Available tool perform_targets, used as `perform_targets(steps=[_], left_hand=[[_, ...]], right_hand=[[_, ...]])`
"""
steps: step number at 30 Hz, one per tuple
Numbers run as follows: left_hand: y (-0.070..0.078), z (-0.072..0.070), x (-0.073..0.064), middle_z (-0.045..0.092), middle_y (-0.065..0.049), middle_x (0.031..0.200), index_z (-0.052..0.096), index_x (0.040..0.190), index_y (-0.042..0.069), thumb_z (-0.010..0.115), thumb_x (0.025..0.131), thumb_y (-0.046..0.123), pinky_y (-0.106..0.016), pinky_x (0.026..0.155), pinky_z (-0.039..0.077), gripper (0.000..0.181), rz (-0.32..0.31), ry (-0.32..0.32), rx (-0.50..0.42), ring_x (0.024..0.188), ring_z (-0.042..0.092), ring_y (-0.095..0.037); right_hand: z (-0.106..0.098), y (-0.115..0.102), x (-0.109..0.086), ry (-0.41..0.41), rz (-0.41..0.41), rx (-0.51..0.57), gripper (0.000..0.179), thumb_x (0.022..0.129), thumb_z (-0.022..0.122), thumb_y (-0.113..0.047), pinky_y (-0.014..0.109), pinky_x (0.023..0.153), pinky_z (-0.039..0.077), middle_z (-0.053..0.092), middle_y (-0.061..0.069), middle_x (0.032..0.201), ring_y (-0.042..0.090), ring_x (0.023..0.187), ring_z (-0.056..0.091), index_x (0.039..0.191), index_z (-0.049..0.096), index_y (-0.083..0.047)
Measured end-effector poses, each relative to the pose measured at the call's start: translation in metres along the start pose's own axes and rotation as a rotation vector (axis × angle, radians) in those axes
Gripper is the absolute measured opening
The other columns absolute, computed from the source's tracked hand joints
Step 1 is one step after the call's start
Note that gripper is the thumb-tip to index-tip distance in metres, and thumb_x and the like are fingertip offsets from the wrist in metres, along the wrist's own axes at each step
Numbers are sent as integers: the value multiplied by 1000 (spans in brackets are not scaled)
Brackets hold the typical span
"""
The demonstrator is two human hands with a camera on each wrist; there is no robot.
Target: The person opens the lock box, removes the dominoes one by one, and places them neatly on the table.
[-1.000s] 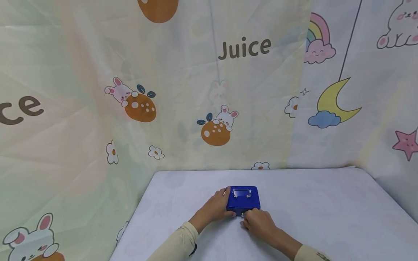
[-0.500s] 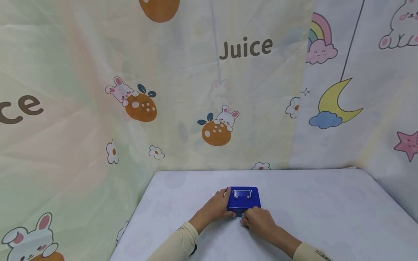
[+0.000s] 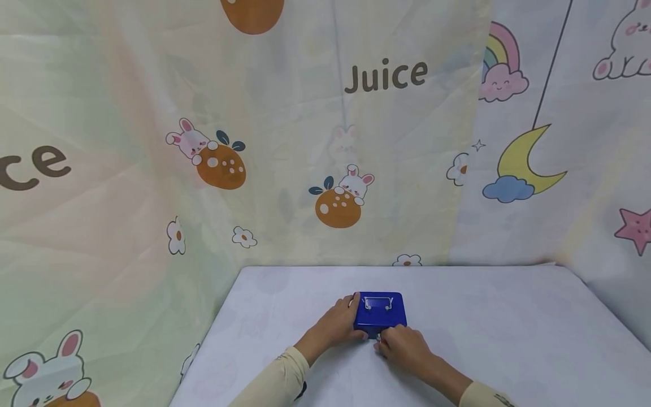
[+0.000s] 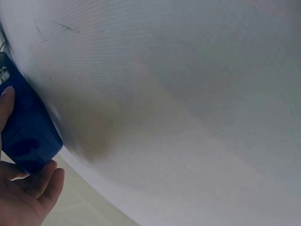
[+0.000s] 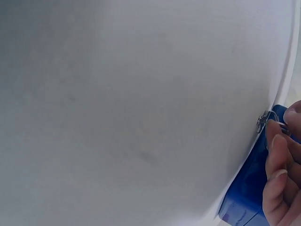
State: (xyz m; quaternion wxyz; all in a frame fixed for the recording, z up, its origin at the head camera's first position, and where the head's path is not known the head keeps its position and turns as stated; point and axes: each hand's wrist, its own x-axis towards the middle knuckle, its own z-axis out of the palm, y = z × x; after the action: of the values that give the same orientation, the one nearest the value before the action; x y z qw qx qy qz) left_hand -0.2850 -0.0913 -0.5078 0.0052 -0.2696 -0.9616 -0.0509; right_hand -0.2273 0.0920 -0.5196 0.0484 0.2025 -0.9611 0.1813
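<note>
A blue metal cash box [image 3: 380, 318] with a folding wire handle [image 3: 378, 298] lies closed on the white table. My left hand [image 3: 333, 326] grips its left end, thumb at the front and fingers round the back corner. In the left wrist view, the thumb presses the box's [image 4: 30, 125] face near a silvery lock. My right hand [image 3: 405, 346] is at the front, pinching a small key between thumb and forefinger. Silvery keys on a ring [image 5: 262, 121] show beside the fingertips in the right wrist view. The fingers mostly hide the pinched key and lock.
The white-covered table [image 3: 488, 316] extends on both sides of the box. Behind it hangs a printed fabric backdrop [image 3: 285, 237] with rabbits, oranges and flowers, which meets the table's back edge.
Both hands keep their places on the box and key. The head view shifts very slightly.
</note>
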Motion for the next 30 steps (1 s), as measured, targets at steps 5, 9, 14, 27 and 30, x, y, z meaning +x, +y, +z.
perform_targets(steps=[5,9,14,27,30], left_hand=[[-1,2,0,44,-15,141,25,148,6,70,77,56,-35,98,44,98,-2,4,4,123,49,-24],[-1,2,0,44,-15,141,25,149,6,70,77,55,-35,99,44,98,-5,1,-1,124,48,-24],[0,2,-1,43,-14,142,25,149,6,70,77,55,-35,99,44,98,-9,-3,0,125,48,-24],[2,2,0,43,-13,142,25,149,8,70,77,56,-36,99,44,97,-28,-11,7,126,47,-24],[1,2,0,43,-13,142,25,149,8,70,77,56,-36,99,44,97,-34,-7,14,126,47,-24]], right_hand=[[1,1,-2,-16,23,30,24,83,70,-22,21,43,32,42,-11,49,4,45,38,62,59,-17],[3,2,-2,-19,31,53,28,85,67,-19,20,42,31,41,-11,48,3,44,38,60,55,-18],[4,3,-3,-43,55,56,27,87,63,-16,21,43,32,43,-10,49,4,45,39,61,55,-17],[1,3,-6,-74,101,36,25,87,62,-15,21,43,33,44,-11,51,5,46,41,63,56,-17],[2,3,-4,-69,95,43,26,87,63,-16,22,43,33,44,-10,50,5,45,41,62,56,-17]])
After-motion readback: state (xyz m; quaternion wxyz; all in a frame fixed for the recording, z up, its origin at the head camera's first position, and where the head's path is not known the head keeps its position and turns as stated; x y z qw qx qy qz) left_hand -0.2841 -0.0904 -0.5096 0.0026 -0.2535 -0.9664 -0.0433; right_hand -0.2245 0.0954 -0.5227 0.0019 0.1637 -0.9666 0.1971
